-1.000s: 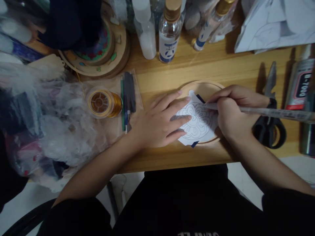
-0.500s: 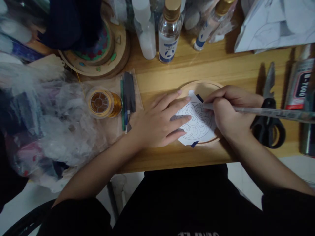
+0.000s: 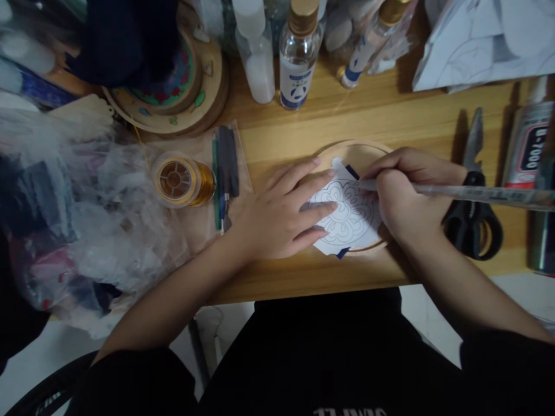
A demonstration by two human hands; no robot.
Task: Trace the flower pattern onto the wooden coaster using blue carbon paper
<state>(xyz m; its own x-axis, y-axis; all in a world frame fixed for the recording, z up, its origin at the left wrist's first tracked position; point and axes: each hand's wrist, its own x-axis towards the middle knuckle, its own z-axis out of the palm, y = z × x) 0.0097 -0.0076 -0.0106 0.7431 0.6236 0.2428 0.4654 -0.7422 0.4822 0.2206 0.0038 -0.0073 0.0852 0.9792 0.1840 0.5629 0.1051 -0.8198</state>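
Observation:
A white paper [image 3: 342, 215] printed with a flower pattern lies on a round wooden disc [image 3: 325, 155], with dark blue pieces of tape [image 3: 351, 171] at its edges. My left hand [image 3: 288, 214] rests flat with fingers spread, its fingertips over the left part of the paper and disc. In my right hand [image 3: 405, 190] a long translucent pen [image 3: 485, 195] is pinched. Its tip points at the upper right of the flower pattern; whether it touches the paper I cannot tell. My right fingers cover the right side of the disc.
Black-handled scissors [image 3: 474, 216] lie right of my right hand, beside a glue tube [image 3: 526, 144]. Bottles [image 3: 298, 63] stand at the back. Left are a spool of golden thread [image 3: 184, 180], thin tools [image 3: 226, 167] and crumpled plastic bags [image 3: 113, 219]. The table's front edge [image 3: 303, 293] is close.
The pen's rear end has swung slightly up, and my right hand has shifted a little. My left hand and the paper stay in place.

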